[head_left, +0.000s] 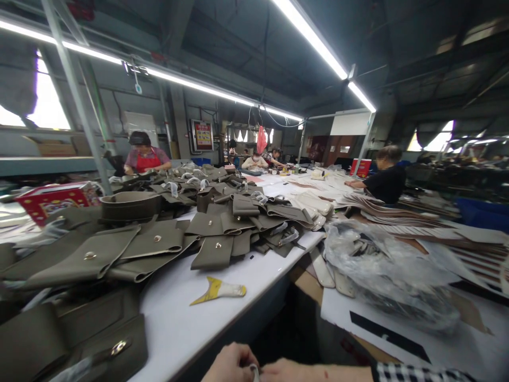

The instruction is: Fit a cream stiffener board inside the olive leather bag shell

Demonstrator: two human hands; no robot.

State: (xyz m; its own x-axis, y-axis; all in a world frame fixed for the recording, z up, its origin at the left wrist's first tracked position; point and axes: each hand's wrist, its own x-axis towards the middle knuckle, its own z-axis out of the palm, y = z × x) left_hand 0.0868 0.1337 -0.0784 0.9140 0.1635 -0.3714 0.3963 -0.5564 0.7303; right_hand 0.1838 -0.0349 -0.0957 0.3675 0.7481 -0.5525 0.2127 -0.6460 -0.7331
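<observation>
My left hand (230, 363) is at the bottom edge of the view, in front of the table edge, its fingers curled into a pinch. Against it lies my right hand (278, 369), closed, with most of its fingers hidden below the frame. A small pale strip or loop (253, 371) shows between the two hands; I cannot make out its kind. On the white table (178, 323) beyond them rests a yellow and white forked piece (218, 289). Grey-green leather-like bag pieces (153, 241) with metal clasps are heaped to the left and behind.
On the right, a clear plastic bag (382, 265) of dark pieces sits beside stacked pale strips (413, 212). A dark gap (294, 318) separates the two tables. A red box (59, 199) stands at left. Co-workers sit at the far tables, one in a red apron (147, 161).
</observation>
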